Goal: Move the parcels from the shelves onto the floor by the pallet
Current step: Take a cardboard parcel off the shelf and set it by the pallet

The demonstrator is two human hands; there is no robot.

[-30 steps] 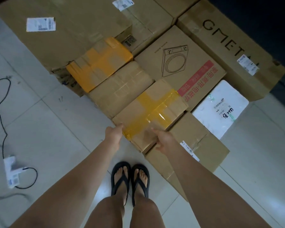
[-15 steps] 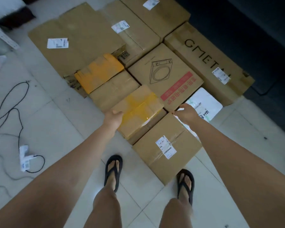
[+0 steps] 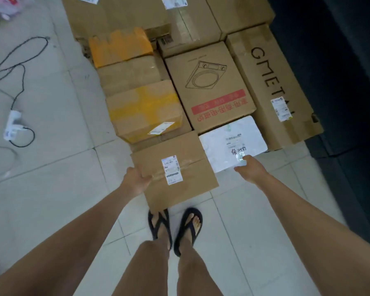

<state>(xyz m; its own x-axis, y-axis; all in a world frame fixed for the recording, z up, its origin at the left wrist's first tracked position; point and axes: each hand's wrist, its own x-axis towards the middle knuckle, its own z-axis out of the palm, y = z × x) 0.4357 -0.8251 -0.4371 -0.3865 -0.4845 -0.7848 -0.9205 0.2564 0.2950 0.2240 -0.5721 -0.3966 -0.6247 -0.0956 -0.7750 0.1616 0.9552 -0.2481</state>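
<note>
Several parcels lie packed together on the tiled floor. Nearest my feet is a brown carton with a white label; my left hand grips its left edge, thumb on top. To its right lies a white foam box with handwriting on it. My right hand holds that box's near edge, thumb on its top face. Behind the brown carton sits a yellow-taped carton, resting partly on another box.
Further back are a washer-print carton, a long GMETAL carton, an orange-taped box and larger cartons. A power strip with black cable lies at left. A dark area borders the right. My sandalled feet touch the brown carton.
My left hand left the yellow-taped carton and took the brown labelled carton's left edge. My right hand shifted to the foam box's near edge. My feet came together.
</note>
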